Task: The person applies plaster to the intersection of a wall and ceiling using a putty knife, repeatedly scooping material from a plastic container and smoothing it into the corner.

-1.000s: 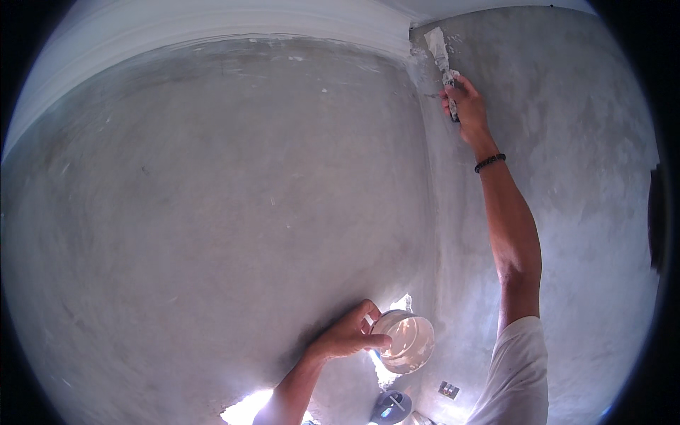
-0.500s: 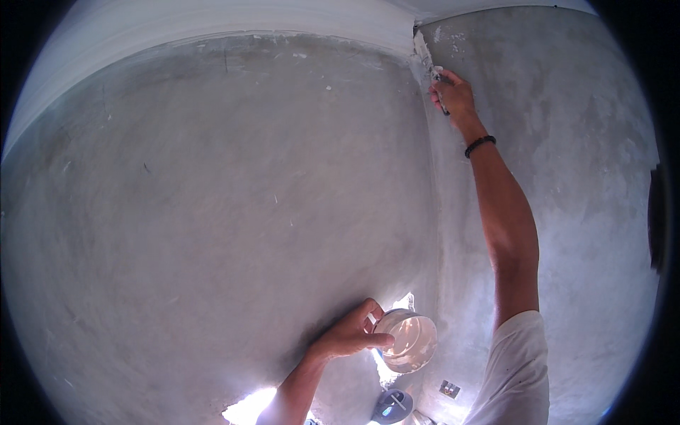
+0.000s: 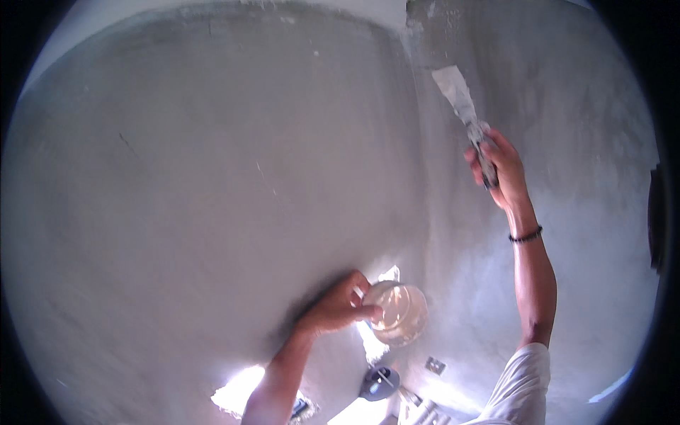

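Note:
My right hand (image 3: 499,159) grips the handle of a putty knife (image 3: 453,92), whose pale, smeared blade points up and left, below the top of the wall corner (image 3: 406,39). My left hand (image 3: 333,308) has thumb and fingers on the rim of a round, shallow container (image 3: 402,319) with pale smears on it. It holds this low in the view beside the grey left wall (image 3: 248,177), in front of a bright ragged gap (image 3: 373,347).
A pale ceiling edge (image 3: 354,10) runs along the top. A dark round bucket (image 3: 379,382) is low down among pale objects (image 3: 425,414). A small electrical box (image 3: 435,365) is set in the wall. A bright hole (image 3: 234,389) shows at lower left, a dark shape (image 3: 655,219) at far right.
My right hand and putty knife have come down and rightward, away from the top corner. The whole scene has shifted upward in view; my left hand still holds the container.

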Demonstrator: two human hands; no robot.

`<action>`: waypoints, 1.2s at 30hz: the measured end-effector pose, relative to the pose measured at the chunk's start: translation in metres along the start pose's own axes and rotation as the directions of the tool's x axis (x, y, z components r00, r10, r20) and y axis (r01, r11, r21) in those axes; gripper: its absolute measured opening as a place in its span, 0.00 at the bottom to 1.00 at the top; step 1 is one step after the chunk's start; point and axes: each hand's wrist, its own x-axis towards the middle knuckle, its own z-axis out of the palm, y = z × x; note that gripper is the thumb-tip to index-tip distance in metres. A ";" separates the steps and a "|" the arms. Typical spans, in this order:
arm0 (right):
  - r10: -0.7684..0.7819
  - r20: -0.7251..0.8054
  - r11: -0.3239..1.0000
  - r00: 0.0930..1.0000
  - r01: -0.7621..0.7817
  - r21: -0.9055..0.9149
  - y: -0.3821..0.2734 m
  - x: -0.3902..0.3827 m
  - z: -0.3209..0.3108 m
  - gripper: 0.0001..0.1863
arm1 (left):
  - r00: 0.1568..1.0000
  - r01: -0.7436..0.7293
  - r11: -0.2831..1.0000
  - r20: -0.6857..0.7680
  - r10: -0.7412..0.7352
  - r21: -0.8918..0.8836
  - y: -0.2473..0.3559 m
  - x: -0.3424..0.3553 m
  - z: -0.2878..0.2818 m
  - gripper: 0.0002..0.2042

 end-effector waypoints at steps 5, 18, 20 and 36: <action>0.244 0.103 0.953 0.964 -0.218 -0.211 -0.036 -0.150 -0.019 0.16 | 0.996 -0.049 0.997 0.075 0.054 -0.058 0.003 0.004 -0.003 0.25; 0.425 0.410 0.237 0.807 0.337 -0.911 -0.054 -0.232 0.059 0.19 | 0.994 0.055 0.989 0.098 -0.041 -0.139 0.008 0.006 -0.004 0.20; 0.494 0.425 0.187 0.758 0.385 -0.904 -0.053 -0.226 0.065 0.17 | 0.993 0.048 0.988 0.110 -0.032 -0.147 0.011 0.005 -0.005 0.20; 0.564 0.575 0.227 0.593 0.558 -0.798 -0.049 -0.179 0.150 0.03 | 0.991 -0.072 0.996 0.105 0.077 -0.051 -0.008 0.010 -0.003 0.23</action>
